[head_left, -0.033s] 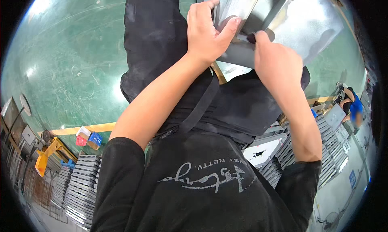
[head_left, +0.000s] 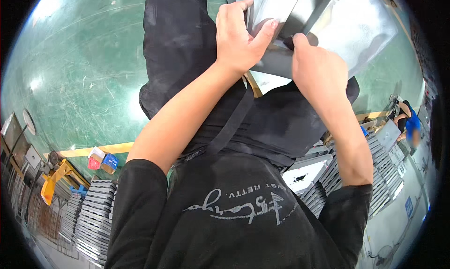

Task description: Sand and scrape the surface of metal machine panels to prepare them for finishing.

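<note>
Taking twelve as straight ahead of the seated person, the right hand's fingers were closed, thumb and forefinger pinching a small dark piece [head_left: 288,42]; what it was I couldn't tell. It sat at the near end of the slot in the metal part [head_left: 363,20], the slot running off toward one o'clock from those fingertips and the broad, shiny face spreading toward two. The rest of the right hand [head_left: 321,70] was curled into a loose fist.

At its ten o'clock, the left hand [head_left: 237,40] gripped the part's left wall, thumb and forefinger well apart with the metal between them, thumb tip toward two, forefinger toward one.

The part lay ahead of the lap, just right of the left leg [head_left: 178,48], its far end out of view. Beyond the left hand, toward nine, stretched green floor [head_left: 93,81]. Further off, toward eight, a blue box [head_left: 110,163] lay by a yellow line [head_left: 105,149]. Toward four, well away, a co-worker [head_left: 412,124] in blue bent low.
</note>
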Motion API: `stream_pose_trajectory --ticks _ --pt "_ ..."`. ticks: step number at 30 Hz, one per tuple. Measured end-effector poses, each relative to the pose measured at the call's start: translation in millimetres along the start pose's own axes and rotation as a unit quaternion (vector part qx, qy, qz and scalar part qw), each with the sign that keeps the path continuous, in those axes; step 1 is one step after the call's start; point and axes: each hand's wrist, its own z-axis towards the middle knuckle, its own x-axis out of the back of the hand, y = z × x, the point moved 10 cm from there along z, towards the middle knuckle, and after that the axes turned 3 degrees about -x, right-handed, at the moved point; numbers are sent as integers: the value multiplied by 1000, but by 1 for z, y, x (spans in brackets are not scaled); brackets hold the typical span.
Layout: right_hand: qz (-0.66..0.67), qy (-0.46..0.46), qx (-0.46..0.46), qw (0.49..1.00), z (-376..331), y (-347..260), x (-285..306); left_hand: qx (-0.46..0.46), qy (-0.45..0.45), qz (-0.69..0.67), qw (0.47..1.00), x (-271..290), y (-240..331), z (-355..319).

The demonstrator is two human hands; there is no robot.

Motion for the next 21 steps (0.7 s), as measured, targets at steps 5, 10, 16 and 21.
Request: stream_pose_trajectory --ticks 5,10,16,21 --pt "-10 3 32 999 -8 -8 4 16 9 -3 1000 0 -8 -2" --pt "4 9 34 999 -6 -11 4 0 -3 1 1000 -2 -4 -1" --pt "-1 20 33 999 -11 -6 11 -24 29 9 999 8 6 2" --pt "-20 11 33 999 0 -13 4 -25 30 9 999 6 7 2"
